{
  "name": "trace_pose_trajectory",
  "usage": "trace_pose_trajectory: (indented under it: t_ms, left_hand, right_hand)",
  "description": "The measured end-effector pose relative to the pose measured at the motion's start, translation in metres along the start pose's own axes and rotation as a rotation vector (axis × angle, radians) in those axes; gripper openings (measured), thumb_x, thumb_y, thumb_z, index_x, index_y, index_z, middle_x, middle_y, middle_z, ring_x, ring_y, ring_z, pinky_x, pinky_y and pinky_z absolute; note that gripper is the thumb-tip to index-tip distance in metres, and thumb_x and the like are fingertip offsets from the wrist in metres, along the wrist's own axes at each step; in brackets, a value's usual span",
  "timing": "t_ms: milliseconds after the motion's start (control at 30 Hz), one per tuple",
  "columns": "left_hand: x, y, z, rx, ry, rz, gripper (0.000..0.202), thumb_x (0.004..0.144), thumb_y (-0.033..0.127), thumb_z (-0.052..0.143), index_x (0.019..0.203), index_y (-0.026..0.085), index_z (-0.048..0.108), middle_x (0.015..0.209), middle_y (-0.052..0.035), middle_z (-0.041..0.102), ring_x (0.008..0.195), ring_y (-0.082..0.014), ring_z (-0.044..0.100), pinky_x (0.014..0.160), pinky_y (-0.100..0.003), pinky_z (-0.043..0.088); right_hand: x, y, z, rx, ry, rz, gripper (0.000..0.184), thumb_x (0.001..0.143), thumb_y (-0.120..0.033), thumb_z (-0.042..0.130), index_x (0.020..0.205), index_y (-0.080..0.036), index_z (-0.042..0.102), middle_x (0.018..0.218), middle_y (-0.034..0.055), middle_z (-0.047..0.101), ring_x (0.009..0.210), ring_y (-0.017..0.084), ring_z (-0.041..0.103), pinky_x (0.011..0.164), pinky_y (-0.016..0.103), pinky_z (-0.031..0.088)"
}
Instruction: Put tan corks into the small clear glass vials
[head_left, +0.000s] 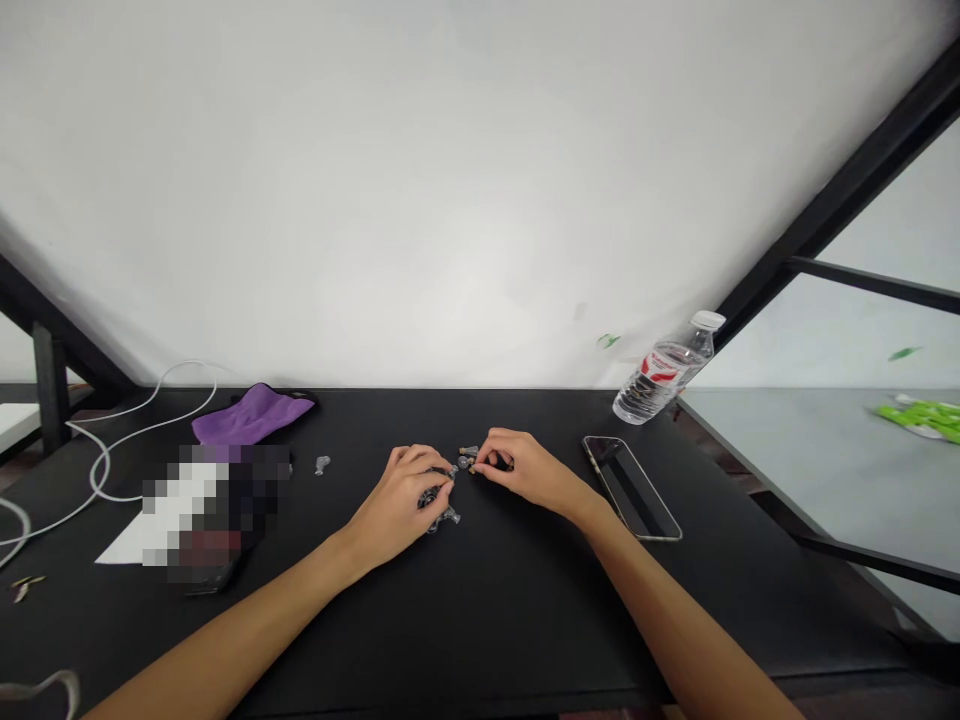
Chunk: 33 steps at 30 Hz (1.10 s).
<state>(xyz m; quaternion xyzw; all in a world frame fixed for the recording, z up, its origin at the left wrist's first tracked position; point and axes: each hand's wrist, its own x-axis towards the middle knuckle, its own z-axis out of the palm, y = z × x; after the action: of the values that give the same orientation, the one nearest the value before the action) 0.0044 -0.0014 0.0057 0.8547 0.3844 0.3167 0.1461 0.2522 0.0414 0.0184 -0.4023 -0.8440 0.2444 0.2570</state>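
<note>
Clear, glossy, small bottle-shaped vessels (451, 517) on a smooth black tabletop (547, 620) with a dull sheen.
Mid-frame, the vessels look like glass or hard plastic, some with tan, matt, cork-like stoppers (463, 451); at right, a glossy dark-screened slab phone (632, 488) and a see-through plastic bottle (652, 385); at left, soft matt purple cloth (253, 415); above, a smooth, matt white wall (450, 200).

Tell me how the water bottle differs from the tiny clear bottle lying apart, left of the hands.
The water bottle is far larger than the tiny bottle. The water bottle bears a red-and-white label; the tiny bottle shows none. The water bottle wears a white cap; the tiny bottle shows none. Both are see-through.
</note>
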Motion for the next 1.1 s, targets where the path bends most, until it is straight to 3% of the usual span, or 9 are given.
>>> trace_pose_trajectory:
  t_ms: [467,733,1100]
  left_hand:
    - [-0.001,0.003,0.0,0.022,-0.024,0.018,0.019,0.1,0.018,0.058,0.112,0.024,0.072,0.115,-0.0035,0.072,0.114,-0.0217,0.062,0.103,-0.042,0.041]
    - [-0.004,0.014,0.001,0.213,-0.004,0.023,0.039,0.093,0.035,0.069,0.128,0.022,0.06,0.129,-0.0094,0.063,0.122,-0.0297,0.06,0.105,-0.048,0.044]
    - [-0.004,0.015,0.001,0.251,-0.091,0.05,0.024,0.093,0.024,0.062,0.116,0.021,0.06,0.113,-0.0057,0.067,0.116,-0.0264,0.061,0.113,-0.05,0.036]
  right_hand:
    - [0.0,0.0,0.003,-0.021,-0.059,0.009,0.004,0.093,-0.021,0.07,0.089,-0.021,0.071,0.082,-0.0014,0.058,0.072,0.013,0.055,0.067,0.023,0.041]
    - [0.0,0.003,0.004,-0.025,-0.043,-0.004,0.003,0.093,-0.021,0.07,0.09,-0.02,0.071,0.082,-0.0014,0.058,0.07,0.013,0.054,0.066,0.023,0.04]
    - [0.001,0.002,0.006,-0.035,-0.06,0.004,0.002,0.093,-0.02,0.07,0.092,-0.021,0.071,0.082,-0.0019,0.057,0.07,0.012,0.054,0.066,0.023,0.04]
